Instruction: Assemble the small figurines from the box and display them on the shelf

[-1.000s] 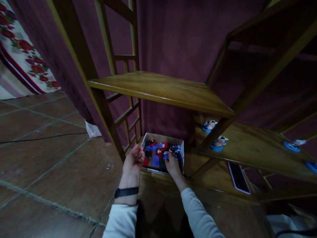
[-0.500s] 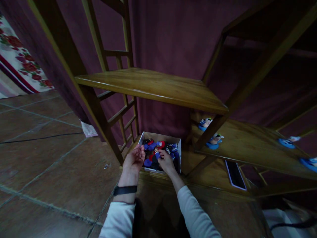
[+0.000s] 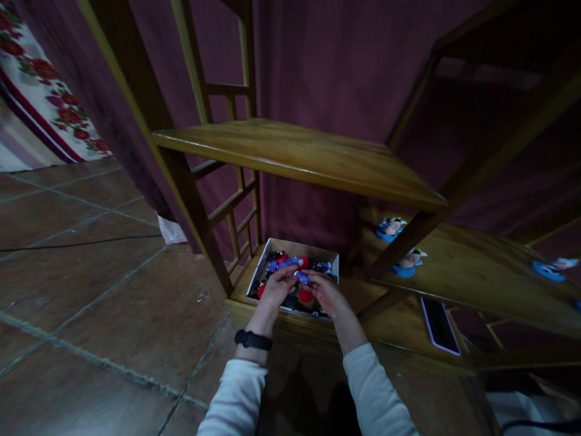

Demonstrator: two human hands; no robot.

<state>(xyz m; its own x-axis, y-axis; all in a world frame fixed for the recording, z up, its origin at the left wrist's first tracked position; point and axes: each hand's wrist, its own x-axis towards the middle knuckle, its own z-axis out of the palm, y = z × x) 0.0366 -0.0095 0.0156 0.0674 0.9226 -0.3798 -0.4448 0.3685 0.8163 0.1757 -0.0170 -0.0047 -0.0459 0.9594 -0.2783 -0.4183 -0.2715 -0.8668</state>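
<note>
Over the cardboard box [image 3: 336, 263], a small blue figurine [image 3: 302, 277] sits between the fingertips of both hands. My right hand [image 3: 327, 295] pinches it from the right. My left hand [image 3: 278, 290], with a black band on its wrist, has its fingers closed on the figurine's left end. The figurine's details are too small to make out. Inside the box lies a jumble of red, blue and black figurines [image 3: 284, 261], partly hidden by my hands. The box rests on the bottom board of a wooden shelf unit.
A wooden shelf board [image 3: 290, 145] juts out above the box. Several blue-based figurines [image 3: 407, 264] stand on the lower shelf [image 3: 476, 266] at right. A phone [image 3: 439, 327] lies on the bottom board. Slanted posts frame both sides, and a cable [image 3: 82, 244] crosses the tiled floor.
My right hand has lifted the figurine and turned it on its side. My left hand has moved right, from open beside the box to closing on the figurine. The view has shifted slightly left.
</note>
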